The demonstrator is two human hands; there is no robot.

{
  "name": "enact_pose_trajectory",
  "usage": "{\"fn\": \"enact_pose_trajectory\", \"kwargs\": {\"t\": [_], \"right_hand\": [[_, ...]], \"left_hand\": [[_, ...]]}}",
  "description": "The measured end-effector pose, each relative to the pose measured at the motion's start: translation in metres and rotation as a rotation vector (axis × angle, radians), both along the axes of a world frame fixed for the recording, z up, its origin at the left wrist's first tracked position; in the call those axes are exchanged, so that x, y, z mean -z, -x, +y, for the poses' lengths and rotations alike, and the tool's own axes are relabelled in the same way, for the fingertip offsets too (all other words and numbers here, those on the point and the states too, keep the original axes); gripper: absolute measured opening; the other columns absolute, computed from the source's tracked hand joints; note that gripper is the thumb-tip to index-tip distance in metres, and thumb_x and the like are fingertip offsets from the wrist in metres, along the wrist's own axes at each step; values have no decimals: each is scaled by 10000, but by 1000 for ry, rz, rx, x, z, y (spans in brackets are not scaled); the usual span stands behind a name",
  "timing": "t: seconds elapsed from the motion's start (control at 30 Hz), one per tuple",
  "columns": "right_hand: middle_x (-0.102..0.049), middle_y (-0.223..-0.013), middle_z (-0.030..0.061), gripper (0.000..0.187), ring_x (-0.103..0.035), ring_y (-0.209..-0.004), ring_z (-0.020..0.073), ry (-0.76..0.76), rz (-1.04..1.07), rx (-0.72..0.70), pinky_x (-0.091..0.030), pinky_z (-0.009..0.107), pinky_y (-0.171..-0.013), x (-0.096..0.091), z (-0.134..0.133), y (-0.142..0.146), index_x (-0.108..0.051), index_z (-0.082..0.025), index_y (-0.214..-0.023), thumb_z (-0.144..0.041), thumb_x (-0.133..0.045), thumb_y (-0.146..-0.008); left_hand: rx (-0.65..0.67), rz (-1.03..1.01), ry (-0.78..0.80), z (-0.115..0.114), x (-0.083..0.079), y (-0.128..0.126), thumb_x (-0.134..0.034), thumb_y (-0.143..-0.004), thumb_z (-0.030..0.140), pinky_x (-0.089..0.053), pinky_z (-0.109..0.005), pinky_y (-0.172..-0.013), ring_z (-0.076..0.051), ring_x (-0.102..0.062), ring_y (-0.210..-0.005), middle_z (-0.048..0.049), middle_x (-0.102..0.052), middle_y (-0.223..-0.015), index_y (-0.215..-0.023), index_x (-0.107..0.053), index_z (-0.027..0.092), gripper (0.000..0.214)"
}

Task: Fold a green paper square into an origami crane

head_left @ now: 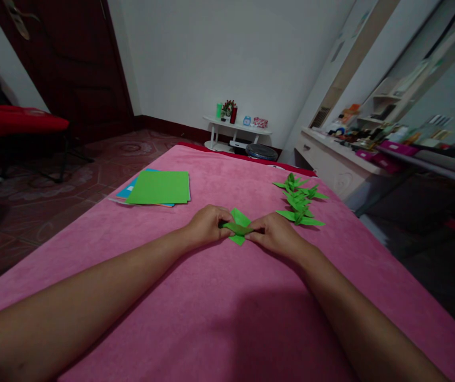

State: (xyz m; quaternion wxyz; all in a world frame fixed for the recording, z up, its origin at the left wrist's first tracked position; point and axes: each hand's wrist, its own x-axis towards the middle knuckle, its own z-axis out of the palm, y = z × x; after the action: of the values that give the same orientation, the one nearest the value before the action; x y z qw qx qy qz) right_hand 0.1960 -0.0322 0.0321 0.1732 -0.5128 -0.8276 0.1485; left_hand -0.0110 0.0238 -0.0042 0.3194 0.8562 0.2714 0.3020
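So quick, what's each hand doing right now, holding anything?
Left hand: closed, pinching the left end of the folded green paper.
Right hand: closed, pinching the right end of the same paper.

White walls (227,58), a dark door (72,69), a patterned floor (52,185) in dim light — a red chair (16,119) left, a small white table (237,127) by the far wall, a cluttered dresser (331,159) right.

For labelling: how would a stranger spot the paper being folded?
On the pink cloth surface, the left hand and right hand meet. Between them sits a partly folded green paper piece, the only one held; the folded green paper figures nearby lie untouched.
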Motion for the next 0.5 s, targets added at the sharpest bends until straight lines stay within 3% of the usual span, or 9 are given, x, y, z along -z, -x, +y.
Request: {"fn": "enact_pose_trajectory", "kwargs": {"t": [0.17,0.23,0.4,0.5], "right_hand": [[-551,-813,24,47,-496,-764,152,-234,-40,26,-329,246,-618,0,3,2,-713,-206,-707,-247,-730,-691],[-543,-865,30,72,-497,-805,153,-225,2,21,-353,250,-655,4,6,2,-681,-173,-653,-204,-742,-676],[-521,-726,4,101,-482,-688,129,-109,50,43,-356,244,-609,11,10,1,-652,-156,-633,-170,-694,-724],[-549,-818,15,59,-502,-724,133,-125,131,86,-376,248,-626,15,11,0,-662,-161,-673,-158,-720,-682]], "left_hand": [[-73,103,-208,1,-5,1,-697,-678,269,-381,-254,-682,-159,-518,-737,-5,-582,-625,-649,-664,180,100],[-95,127,-191,4,-4,2,-713,-666,301,-372,-253,-667,-154,-509,-709,1,-557,-596,-596,-631,168,171],[-133,123,-79,5,-3,2,-719,-651,329,-330,-233,-574,-127,-479,-615,16,-529,-580,-587,-620,153,211],[-137,114,-48,4,-4,2,-711,-656,331,-307,-228,-543,-114,-458,-577,22,-512,-566,-580,-615,150,219]]}}
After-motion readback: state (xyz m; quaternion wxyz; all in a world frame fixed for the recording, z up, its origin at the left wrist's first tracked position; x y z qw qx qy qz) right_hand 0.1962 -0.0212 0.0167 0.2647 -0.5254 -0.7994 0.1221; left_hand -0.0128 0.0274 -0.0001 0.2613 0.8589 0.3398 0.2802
